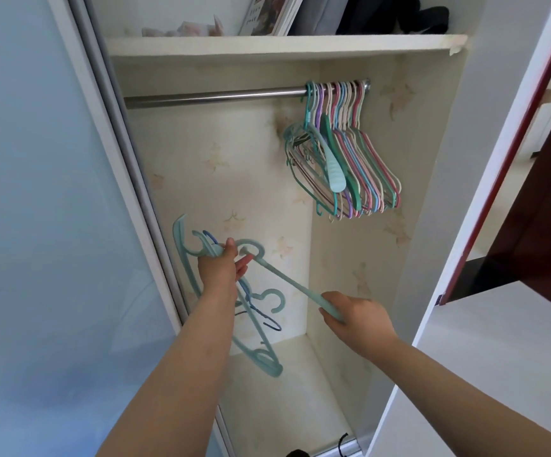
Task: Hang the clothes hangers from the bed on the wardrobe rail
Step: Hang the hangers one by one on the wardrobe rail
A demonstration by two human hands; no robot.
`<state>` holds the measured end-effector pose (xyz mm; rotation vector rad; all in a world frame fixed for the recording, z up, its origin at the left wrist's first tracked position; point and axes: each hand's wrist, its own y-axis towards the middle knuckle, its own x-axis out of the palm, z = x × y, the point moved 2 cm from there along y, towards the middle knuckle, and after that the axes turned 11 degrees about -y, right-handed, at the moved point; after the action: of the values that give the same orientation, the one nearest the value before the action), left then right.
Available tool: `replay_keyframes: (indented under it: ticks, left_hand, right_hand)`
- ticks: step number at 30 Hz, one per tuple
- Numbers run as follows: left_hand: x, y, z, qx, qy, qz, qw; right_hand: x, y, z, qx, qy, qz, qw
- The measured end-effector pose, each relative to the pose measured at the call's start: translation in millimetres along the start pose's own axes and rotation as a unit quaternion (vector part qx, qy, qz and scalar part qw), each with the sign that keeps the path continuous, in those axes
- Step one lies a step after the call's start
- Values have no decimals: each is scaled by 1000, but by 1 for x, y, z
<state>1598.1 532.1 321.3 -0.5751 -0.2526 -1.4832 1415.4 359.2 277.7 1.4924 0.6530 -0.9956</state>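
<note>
While my left hand (218,265) grips a bundle of hangers (254,324) at seven o'clock, my right hand (353,316) pinches one teal hanger's (287,282) end, separating it. Next it must lift toward the rail (214,96) at eleven, beside the hung cluster (340,159).

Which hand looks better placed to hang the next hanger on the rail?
Right. The right hand holds one teal hanger alone, nearer the rail; the left hand grips the bundle of hangers.
</note>
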Motion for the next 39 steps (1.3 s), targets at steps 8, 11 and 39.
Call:
replay_keyframes:
  ticks: [8, 11, 39]
  left_hand:
    - [1, 12, 17, 38, 78, -9, 996]
    - [0, 13, 21, 34, 53, -8, 998]
    - [23, -2, 51, 15, -20, -60, 998]
  right_hand:
    - [-19, 20, 21, 104, 132, -112, 979]
    - [-29, 38, 14, 169, 199, -68, 963]
    - [-98, 245, 43, 292, 290, -24, 911]
